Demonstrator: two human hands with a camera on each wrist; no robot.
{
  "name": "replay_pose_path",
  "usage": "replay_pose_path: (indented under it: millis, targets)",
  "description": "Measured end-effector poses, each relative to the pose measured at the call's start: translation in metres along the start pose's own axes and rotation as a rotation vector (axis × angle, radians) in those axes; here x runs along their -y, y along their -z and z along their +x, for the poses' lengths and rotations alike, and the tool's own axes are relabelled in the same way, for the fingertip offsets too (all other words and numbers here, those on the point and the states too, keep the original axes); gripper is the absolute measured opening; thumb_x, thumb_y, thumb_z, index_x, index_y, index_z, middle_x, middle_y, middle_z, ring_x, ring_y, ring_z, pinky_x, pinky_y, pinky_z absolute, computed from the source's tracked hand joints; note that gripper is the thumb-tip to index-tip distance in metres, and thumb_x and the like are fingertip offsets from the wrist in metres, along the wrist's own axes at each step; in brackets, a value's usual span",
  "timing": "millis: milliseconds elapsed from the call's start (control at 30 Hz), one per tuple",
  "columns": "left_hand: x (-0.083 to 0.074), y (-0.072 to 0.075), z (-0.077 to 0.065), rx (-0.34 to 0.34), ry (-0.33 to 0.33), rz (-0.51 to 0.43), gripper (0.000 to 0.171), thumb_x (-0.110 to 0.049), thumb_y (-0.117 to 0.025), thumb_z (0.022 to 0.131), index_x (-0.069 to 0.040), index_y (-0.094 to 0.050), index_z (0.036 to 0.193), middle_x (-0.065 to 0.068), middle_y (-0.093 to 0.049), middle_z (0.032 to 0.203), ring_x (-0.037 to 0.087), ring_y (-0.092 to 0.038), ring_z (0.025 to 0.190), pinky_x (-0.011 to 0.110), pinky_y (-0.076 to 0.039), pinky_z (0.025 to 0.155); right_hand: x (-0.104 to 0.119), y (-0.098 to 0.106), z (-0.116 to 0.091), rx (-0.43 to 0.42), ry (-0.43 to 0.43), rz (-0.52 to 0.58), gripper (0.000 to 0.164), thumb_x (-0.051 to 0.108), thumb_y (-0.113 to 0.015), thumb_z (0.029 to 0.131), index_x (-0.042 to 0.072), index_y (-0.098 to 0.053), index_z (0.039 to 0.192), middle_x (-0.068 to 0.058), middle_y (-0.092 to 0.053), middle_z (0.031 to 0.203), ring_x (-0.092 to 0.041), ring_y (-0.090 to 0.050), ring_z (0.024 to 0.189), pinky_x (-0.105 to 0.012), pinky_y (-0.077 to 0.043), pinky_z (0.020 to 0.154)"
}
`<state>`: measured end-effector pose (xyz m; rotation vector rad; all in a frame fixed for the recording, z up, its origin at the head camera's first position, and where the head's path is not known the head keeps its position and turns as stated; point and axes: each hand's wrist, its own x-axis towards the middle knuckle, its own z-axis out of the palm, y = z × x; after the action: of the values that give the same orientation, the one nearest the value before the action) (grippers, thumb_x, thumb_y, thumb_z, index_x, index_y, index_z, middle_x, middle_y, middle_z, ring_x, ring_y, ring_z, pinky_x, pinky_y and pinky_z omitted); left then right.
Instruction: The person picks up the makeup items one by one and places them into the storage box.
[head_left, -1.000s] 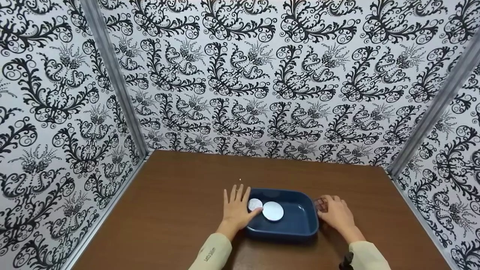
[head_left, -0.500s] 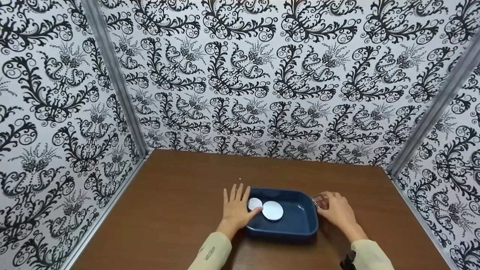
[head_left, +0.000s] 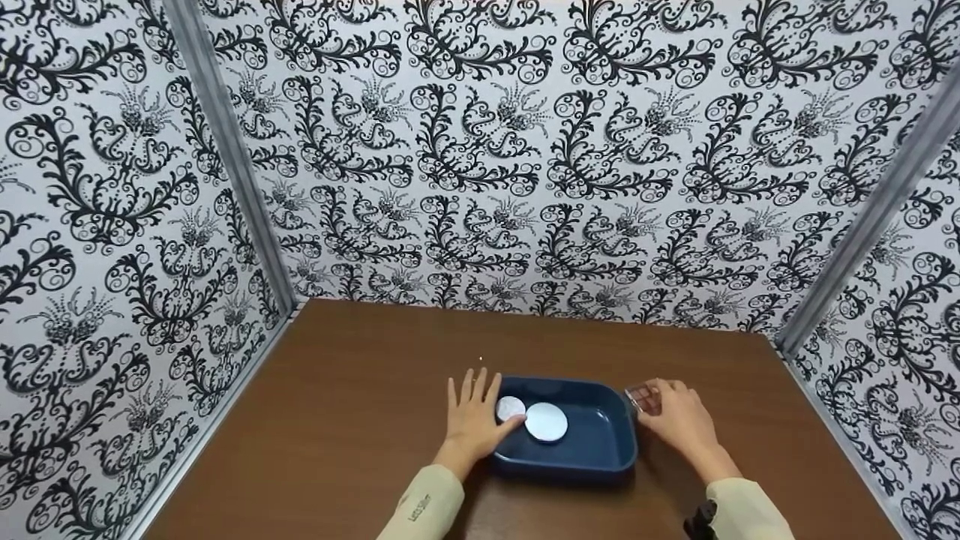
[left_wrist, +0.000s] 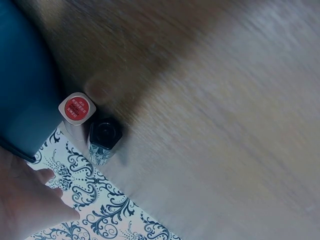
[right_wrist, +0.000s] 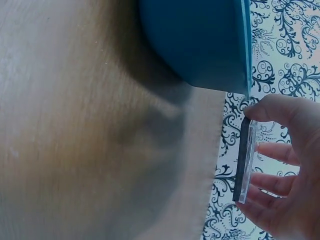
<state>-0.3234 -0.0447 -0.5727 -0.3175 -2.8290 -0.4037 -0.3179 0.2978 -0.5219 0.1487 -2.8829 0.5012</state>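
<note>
One clear-lidded palette (head_left: 642, 397) with reddish-brown squares is sitting in the right hand (head_left: 681, 421), just outside a blue tray (head_left: 600, 446), between two and three o'clock from the tray's middle. The right fingers are clamping it, thumb at one edge and fingertips at the other; whether it is touching the rim, I cannot tell.

Inside the tray, a large white disc (head_left: 546, 422) is lying near the middle; a smaller white disc (head_left: 511, 409) is lying between nine and ten o'clock from it. At the tray's nine o'clock, the left hand (head_left: 474, 424) is resting, its straight fingers spreading apart and its thumb reaching over the rim.

In the left wrist view, a red-labelled tube (left_wrist: 77, 108) is standing beside the tray, with a black-capped bottle (left_wrist: 105, 132) between four and five o'clock from it.

Brown worktop (head_left: 360, 420) is stretching beneath; at twelve o'clock, a scroll-patterned wall (head_left: 480, 172) is rising.
</note>
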Motion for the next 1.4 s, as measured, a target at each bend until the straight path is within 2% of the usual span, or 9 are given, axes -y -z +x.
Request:
replay_pose_path:
  millis: [167,433,600,1167,1400]
  targets:
    - [0.001,-0.002,0.001,0.008,0.001,0.020,0.088,-0.073,-0.051,0.087,-0.018,-0.039,0.154,0.012,-0.037,0.160,0.036,-0.030,0.150,0.063,-0.015,0.121,0.004,0.008,0.000,-0.009,0.004,0.003,0.063,0.027,-0.074,0.079,-0.006,-0.058,0.130,-0.036,-0.056,0.127,-0.053,-0.053,0.114,-0.065,-0.047,0.093]
    - [0.002,-0.004,0.003,0.037,0.008,0.037,0.091,-0.078,-0.045,0.087,-0.020,-0.036,0.155,0.010,-0.035,0.161,0.033,-0.027,0.152,0.062,-0.014,0.122,0.011,0.013,0.001,-0.085,0.052,0.025,0.056,0.024,-0.074,0.077,0.000,-0.062,0.126,-0.033,-0.059,0.125,-0.051,-0.055,0.112,-0.065,-0.048,0.090]
    - [0.001,-0.002,0.002,0.026,0.003,0.042,0.091,-0.077,-0.046,0.086,-0.019,-0.037,0.155,0.011,-0.037,0.160,0.034,-0.029,0.151,0.062,-0.016,0.122,0.017,0.016,0.003,-0.092,0.064,0.033,0.058,0.024,-0.075,0.077,-0.001,-0.062,0.127,-0.032,-0.059,0.125,-0.050,-0.055,0.113,-0.064,-0.048,0.092]
    - [-0.001,0.002,0.000,0.047,0.008,0.038,0.088,-0.074,-0.048,0.088,-0.018,-0.037,0.155,0.011,-0.036,0.161,0.034,-0.028,0.151,0.062,-0.015,0.122,0.033,0.009,0.004,-0.062,0.126,0.053,0.055,0.023,-0.077,0.078,0.000,-0.062,0.126,-0.028,-0.061,0.125,-0.048,-0.056,0.116,-0.062,-0.048,0.096]
    - [-0.001,0.003,-0.001,0.013,-0.009,0.038,0.087,-0.071,-0.053,0.087,-0.016,-0.041,0.153,0.013,-0.040,0.158,0.036,-0.032,0.148,0.063,-0.018,0.120,0.041,0.005,0.004,-0.037,0.143,0.067,0.056,0.022,-0.078,0.078,0.000,-0.062,0.128,-0.027,-0.060,0.128,-0.047,-0.055,0.118,-0.061,-0.047,0.098]
